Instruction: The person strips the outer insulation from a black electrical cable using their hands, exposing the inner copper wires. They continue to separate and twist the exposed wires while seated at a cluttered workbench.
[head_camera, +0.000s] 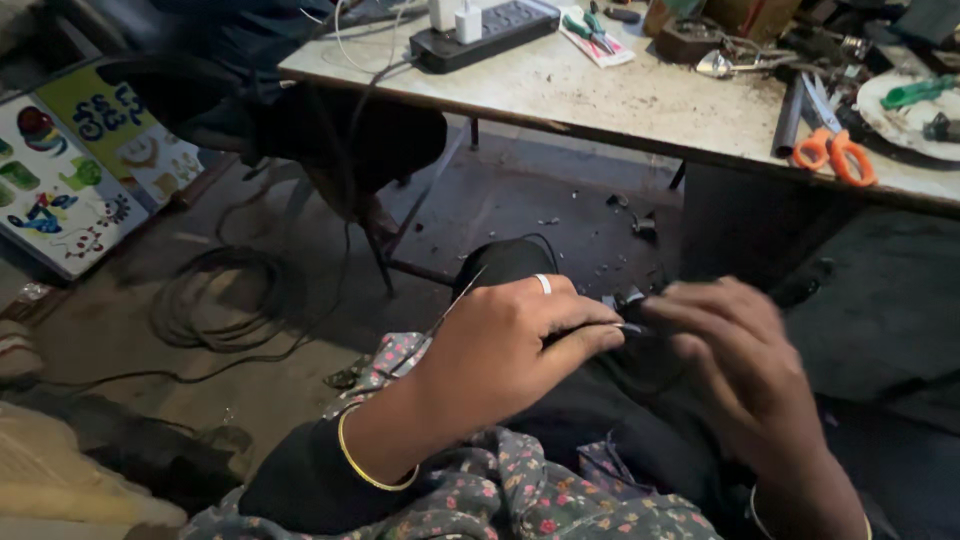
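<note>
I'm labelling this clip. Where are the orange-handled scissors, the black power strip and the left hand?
orange-handled scissors (836, 155): head view, on the orange handle loops.
black power strip (487, 32): head view, on its top face.
left hand (510, 350): head view, on the back of the hand.

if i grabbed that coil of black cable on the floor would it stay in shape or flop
The black cable coil would probably flop: its loops lie loose and uneven, with no tie that I can see. It looks thin, so likely light, and stray strands trailing off may snag.

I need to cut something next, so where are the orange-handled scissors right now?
In the head view, the orange-handled scissors lie at the table's right front edge, beside a dark metal tube.
</note>
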